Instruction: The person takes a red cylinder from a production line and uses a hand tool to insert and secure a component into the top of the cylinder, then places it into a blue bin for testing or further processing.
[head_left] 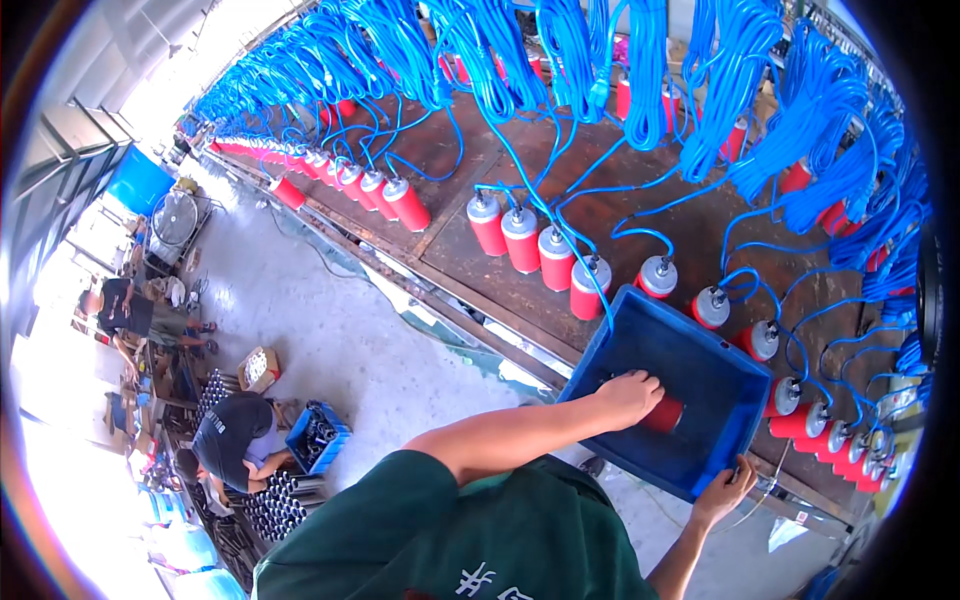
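A blue plastic tray (690, 345) rests tilted at the front edge of the long workbench. My left hand (630, 398) reaches into it with fingers closed round the hidden end of a red cylinder (663, 414). The cylinder's red body shows beyond my knuckles, low in the tray. One blue cable (560, 222) runs down to the tray's far-left rim. At the near right corner, my right hand (727, 490) grips the tray's edge. Just beyond the tray, red cylinders with grey caps (658, 275) stand on the bench, blue cables coming from their tops.
Bundles of coiled blue cable (640, 70) hang along the bench's far side. More red cylinders (405, 203) line the brown bench top (470, 270). Across the floor, a person (235, 440) bends by a blue crate (318, 437) and stacked metal tubes (285, 507); another person (125, 305) is farther back.
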